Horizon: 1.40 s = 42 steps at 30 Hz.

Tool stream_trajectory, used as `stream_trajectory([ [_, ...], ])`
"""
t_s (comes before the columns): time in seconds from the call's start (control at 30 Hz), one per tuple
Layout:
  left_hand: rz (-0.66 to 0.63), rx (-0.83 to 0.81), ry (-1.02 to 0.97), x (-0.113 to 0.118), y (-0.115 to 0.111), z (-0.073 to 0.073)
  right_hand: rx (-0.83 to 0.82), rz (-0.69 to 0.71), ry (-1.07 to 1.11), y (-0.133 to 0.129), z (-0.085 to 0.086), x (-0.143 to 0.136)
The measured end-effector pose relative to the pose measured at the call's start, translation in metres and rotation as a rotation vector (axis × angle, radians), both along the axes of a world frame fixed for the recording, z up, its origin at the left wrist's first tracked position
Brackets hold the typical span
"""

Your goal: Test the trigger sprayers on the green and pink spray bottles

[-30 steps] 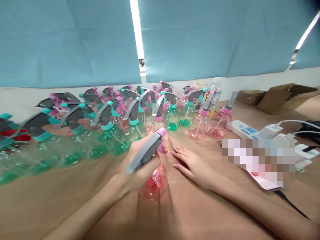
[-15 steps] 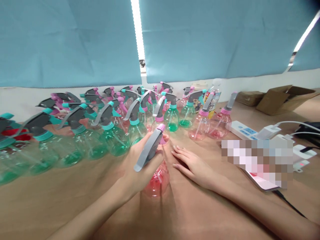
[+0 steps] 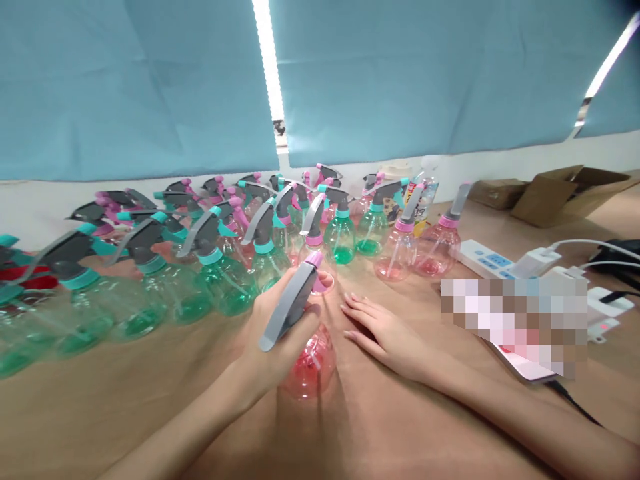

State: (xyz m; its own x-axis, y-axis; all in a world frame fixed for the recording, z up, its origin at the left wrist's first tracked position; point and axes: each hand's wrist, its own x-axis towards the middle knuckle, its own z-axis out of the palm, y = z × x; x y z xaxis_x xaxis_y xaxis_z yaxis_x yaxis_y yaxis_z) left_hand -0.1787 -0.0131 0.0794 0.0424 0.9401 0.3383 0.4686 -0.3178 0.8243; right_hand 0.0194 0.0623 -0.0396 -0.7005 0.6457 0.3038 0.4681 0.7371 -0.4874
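Observation:
My left hand (image 3: pixel 275 333) is wrapped round the neck of a pink spray bottle (image 3: pixel 311 370), whose grey trigger head with a pink nozzle sticks up above the fingers. The bottle is see-through and has a dip tube inside; its neck is hidden by the hand. To its right, my right hand (image 3: pixel 383 330) lies flat on the table (image 3: pixel 380 427), fingers stretched out and holding nothing. Just beyond the left hand stands another pink-collared spray bottle (image 3: pixel 314 227), partly covered by the held one.
Rows of green spray bottles (image 3: pixel 227 280) and pink ones fill the left and back. Two pink bottles (image 3: pixel 437 247) stand right of centre. On the right are a power strip (image 3: pixel 480 257) with chargers and cables, a phone (image 3: pixel 525 360) and an open cardboard box (image 3: pixel 555 193).
The view has shifted slightly, and the left hand with the spray bottle appears a little lower and further left. Both hands keep the same pose.

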Motion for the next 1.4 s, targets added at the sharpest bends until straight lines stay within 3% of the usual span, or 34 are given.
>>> stream_trajectory([
  [0.6, 0.007, -0.014, -0.043, -0.0033, 0.0012, -0.0078, -0.016, -0.006, 0.004, -0.0015, 0.0012, -0.0002],
  [1.4, 0.019, -0.015, -0.026, -0.0025, 0.0002, -0.0066, -0.028, 0.012, -0.032, 0.0005, 0.0024, 0.0028],
])
